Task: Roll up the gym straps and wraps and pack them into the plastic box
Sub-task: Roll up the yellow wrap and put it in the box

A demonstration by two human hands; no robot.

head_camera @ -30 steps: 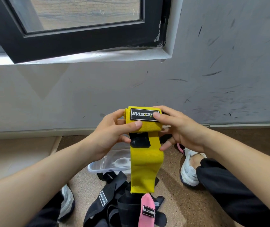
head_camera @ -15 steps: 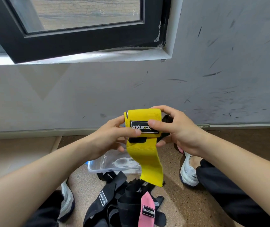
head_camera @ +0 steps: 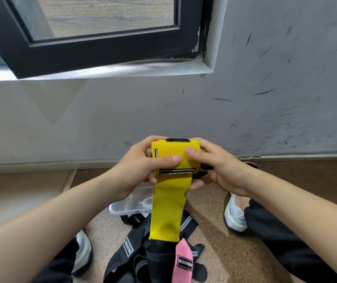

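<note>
A yellow wrap (head_camera: 168,203) with a black logo patch is partly rolled at its top, and its loose tail hangs down. My left hand (head_camera: 137,172) grips the roll's left side, thumb across the front. My right hand (head_camera: 218,168) grips the right side, thumb on top of the roll. Behind the tail, a clear plastic box (head_camera: 130,205) sits on the floor. Below lies a pile of black straps (head_camera: 130,254) with a pink wrap (head_camera: 183,262) on it.
I sit on a speckled brown floor (head_camera: 214,242) facing a scuffed grey wall (head_camera: 245,111). An open black window frame (head_camera: 102,52) hangs above. White sneakers (head_camera: 234,215) and dark trouser legs flank the pile on both sides.
The roll has turned further: the logo patch moved from the roll's top front down to its lower front, and a black tab now shows on top. The hanging tail swung back to straight.
</note>
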